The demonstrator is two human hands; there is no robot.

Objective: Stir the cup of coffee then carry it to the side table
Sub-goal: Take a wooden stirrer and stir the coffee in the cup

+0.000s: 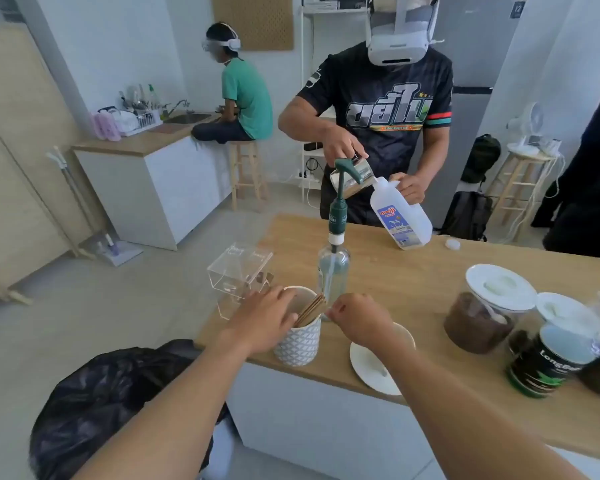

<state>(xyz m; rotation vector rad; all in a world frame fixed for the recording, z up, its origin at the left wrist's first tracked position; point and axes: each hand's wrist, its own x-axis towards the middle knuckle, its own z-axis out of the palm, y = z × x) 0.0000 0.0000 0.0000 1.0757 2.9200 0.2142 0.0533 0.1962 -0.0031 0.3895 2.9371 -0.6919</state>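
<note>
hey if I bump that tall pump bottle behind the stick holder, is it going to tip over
Probably fairly easily. The pump bottle is tall and narrow, with a long pump head making it top-heavy. It looks like clear glass, so likely fragile if it falls. The right hand is close to its base beside the stick holder, so move carefully.

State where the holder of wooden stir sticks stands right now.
The patterned white holder stands near the wooden counter's front-left corner, left of the saucer, under the left hand.

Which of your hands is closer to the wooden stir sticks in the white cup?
Left. The left hand touches the wooden stir sticks at the holder cup's rim; the right hand hovers just beside them.
</note>
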